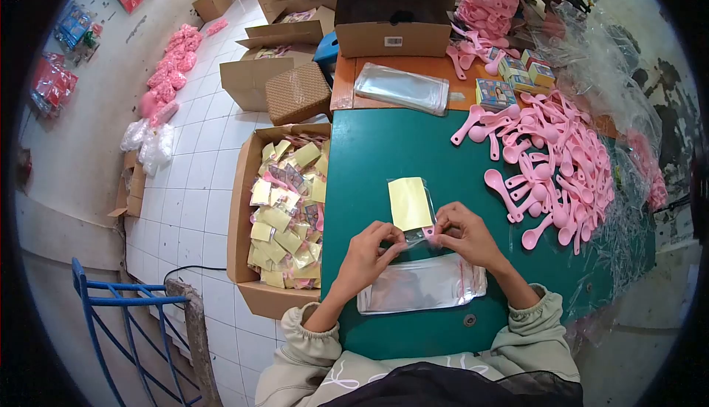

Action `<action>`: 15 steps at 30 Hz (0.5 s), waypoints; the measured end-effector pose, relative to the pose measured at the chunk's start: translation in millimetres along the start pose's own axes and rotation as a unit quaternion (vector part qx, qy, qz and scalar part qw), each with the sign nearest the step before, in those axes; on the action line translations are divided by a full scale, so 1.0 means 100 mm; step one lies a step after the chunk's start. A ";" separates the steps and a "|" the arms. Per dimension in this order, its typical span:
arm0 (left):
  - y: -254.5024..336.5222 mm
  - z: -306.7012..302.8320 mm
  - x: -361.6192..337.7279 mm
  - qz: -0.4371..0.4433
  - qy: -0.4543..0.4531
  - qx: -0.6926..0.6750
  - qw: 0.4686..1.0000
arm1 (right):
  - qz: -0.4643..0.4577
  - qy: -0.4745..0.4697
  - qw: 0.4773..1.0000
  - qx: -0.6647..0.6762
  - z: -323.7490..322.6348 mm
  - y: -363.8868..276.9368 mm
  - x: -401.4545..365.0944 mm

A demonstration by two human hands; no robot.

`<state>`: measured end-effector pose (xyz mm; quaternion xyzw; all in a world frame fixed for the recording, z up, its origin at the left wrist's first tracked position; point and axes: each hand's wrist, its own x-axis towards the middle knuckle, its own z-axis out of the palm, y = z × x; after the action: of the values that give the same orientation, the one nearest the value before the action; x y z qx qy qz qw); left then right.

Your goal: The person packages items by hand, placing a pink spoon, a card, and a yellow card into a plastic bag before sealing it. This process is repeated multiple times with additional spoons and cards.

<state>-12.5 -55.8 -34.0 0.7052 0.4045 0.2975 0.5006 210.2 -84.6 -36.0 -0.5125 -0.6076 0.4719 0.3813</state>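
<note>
A small clear plastic bag (430,207) with a pale yellow card (410,202) inside lies over the green table. The end of a pink spoon (428,232) shows in it below the card. My left hand (374,250) pinches the bag's near edge at its left corner. On the other corner, beside the spoon end, my right hand (465,236) closes thumb and fingers on the same edge. Just below both hands lies a stack of flat clear bags (413,286). The rest of the spoon is hidden by the card.
Many loose pink spoons (550,163) are heaped on the right of the green table (354,163). A cardboard box (238,237) of filled packets stands at the left. Behind are more clear bags (402,87), small card packs (495,94) and an open box (395,38).
</note>
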 end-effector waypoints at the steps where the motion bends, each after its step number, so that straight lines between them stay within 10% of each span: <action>1: -0.01 0.01 0.00 0.003 0.011 0.005 1.000 | 0.041 0.001 0.997 0.066 0.01 0.01 0.00; 15: -0.07 0.14 0.07 -0.094 0.114 -0.108 0.983 | 0.109 0.112 0.976 0.151 0.20 0.04 0.10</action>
<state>0.5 -54.4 -45.0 0.5670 0.4889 0.3699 0.5501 190.9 -78.2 -45.6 -0.5620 -0.4235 0.5362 0.4661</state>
